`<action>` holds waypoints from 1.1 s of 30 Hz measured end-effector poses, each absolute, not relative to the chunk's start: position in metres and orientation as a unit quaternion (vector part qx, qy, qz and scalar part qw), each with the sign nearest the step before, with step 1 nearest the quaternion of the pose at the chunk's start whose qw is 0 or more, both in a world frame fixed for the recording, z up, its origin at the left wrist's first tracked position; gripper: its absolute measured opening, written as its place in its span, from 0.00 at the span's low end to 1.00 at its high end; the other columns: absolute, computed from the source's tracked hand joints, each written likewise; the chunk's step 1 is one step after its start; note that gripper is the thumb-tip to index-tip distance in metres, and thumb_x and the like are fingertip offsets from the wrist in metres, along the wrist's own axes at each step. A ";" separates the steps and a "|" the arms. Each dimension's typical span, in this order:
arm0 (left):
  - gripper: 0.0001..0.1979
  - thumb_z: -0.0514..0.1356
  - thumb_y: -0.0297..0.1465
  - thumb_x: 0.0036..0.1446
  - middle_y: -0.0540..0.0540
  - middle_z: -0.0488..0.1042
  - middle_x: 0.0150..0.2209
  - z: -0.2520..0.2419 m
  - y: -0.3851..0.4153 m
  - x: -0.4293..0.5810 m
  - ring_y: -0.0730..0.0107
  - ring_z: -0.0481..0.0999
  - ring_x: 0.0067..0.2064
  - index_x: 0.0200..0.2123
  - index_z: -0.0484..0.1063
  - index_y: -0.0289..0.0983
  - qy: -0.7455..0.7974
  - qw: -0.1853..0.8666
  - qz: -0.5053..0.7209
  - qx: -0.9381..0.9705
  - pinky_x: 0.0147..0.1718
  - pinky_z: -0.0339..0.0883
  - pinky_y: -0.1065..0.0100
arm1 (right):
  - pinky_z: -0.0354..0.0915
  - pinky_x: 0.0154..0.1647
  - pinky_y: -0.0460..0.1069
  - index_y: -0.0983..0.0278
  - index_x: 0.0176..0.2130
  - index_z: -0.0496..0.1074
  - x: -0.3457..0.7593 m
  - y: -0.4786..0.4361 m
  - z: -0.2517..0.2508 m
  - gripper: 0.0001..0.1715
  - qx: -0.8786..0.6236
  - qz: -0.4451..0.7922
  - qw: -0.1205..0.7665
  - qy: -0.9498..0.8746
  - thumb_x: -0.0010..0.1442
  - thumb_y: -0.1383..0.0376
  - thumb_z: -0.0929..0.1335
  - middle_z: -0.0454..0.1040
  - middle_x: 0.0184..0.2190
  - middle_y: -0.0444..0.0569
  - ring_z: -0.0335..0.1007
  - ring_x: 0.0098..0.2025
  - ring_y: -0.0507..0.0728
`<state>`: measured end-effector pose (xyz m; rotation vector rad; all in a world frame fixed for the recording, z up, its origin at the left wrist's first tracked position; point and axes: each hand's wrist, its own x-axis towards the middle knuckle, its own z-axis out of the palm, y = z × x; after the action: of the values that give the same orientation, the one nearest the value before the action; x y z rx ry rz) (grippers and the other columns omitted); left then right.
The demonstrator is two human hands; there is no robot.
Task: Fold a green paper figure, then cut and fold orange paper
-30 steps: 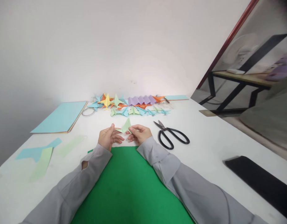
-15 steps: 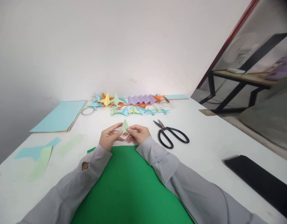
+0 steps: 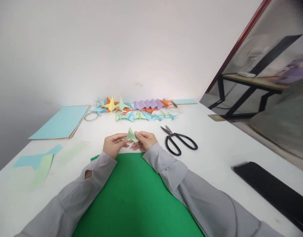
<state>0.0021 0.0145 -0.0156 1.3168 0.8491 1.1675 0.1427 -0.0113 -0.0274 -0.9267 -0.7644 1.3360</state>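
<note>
Head view: nearest me spreads a green covering [image 3: 136, 197]. Off to my left, a blue offcut [image 3: 30, 160] and a pale green strip [image 3: 44, 171] overlap on the white surface [image 3: 208, 171]; light as they look, a brush of my left sleeve [image 3: 75, 187] could scatter them. Just past the covering's far edge, my left grip [image 3: 114, 145] and right grip [image 3: 146, 141] both pinch a small folded green paper [image 3: 130, 135], held between them with its point up. Uneven thumb pressure could skew a crease, I judge, and pulling the sides too hard could tear it or spring the folds. To the right lie scissors [image 3: 171, 134], blades parted; a careless sideways swing could catch them. Farther back sits a row of folded pieces [image 3: 139, 115], which overreaching might crush, then purple pleated paper [image 3: 149, 104] near the wall [image 3: 141, 49].
</note>
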 end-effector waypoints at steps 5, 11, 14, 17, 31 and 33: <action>0.14 0.69 0.28 0.33 0.44 0.77 0.23 -0.020 0.017 0.002 0.68 0.75 0.21 0.29 0.78 0.32 0.347 0.554 0.505 0.563 0.20 0.73 0.69 | 0.65 0.12 0.42 0.68 0.21 0.69 0.143 -0.012 -0.027 0.26 -0.405 0.589 0.613 -0.337 0.31 0.50 0.76 0.73 0.15 0.44 0.69 0.14 0.51; 0.07 0.68 0.27 0.32 0.43 0.77 0.34 -0.022 0.018 0.001 0.70 0.75 0.23 0.21 0.77 0.34 0.335 0.552 0.514 0.564 0.20 0.74 0.68 | 0.65 0.12 0.42 0.68 0.23 0.69 0.144 -0.011 -0.029 0.24 -0.407 0.590 0.605 -0.347 0.33 0.53 0.76 0.73 0.14 0.44 0.70 0.14 0.52; 0.04 0.66 0.27 0.34 0.44 0.77 0.33 -0.019 0.016 0.000 0.72 0.74 0.23 0.20 0.77 0.34 0.336 0.566 0.498 0.565 0.22 0.73 0.68 | 0.66 0.13 0.43 0.67 0.23 0.69 0.145 -0.010 -0.030 0.21 -0.409 0.587 0.606 -0.347 0.34 0.55 0.76 0.72 0.13 0.45 0.70 0.15 0.52; 0.03 0.65 0.29 0.38 0.44 0.77 0.33 -0.015 0.014 0.000 0.72 0.74 0.24 0.19 0.77 0.34 0.334 0.573 0.485 0.570 0.23 0.72 0.69 | 0.67 0.14 0.43 0.67 0.24 0.70 0.145 -0.011 -0.030 0.20 -0.417 0.580 0.605 -0.352 0.34 0.57 0.76 0.72 0.12 0.45 0.70 0.15 0.53; 0.18 0.72 0.28 0.23 0.49 0.74 0.18 -0.024 0.023 -0.001 0.76 0.69 0.17 0.25 0.77 0.33 0.418 0.565 0.477 0.527 0.19 0.63 0.72 | 0.64 0.15 0.43 0.66 0.35 0.68 0.140 -0.019 -0.023 0.25 -0.437 0.516 0.611 -0.412 0.37 0.59 0.75 0.70 0.13 0.38 0.66 0.13 0.49; 0.19 0.72 0.27 0.21 0.50 0.73 0.17 -0.026 0.024 0.000 0.78 0.67 0.17 0.26 0.77 0.32 0.412 0.576 0.487 0.511 0.19 0.62 0.73 | 0.65 0.16 0.43 0.67 0.32 0.69 0.139 -0.020 -0.023 0.24 -0.436 0.515 0.609 -0.417 0.35 0.59 0.75 0.71 0.13 0.39 0.66 0.14 0.49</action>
<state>-0.0003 0.0236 -0.0259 1.1968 0.9636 1.1399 0.1394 -0.0201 -0.0230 -1.0081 -0.9633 1.1896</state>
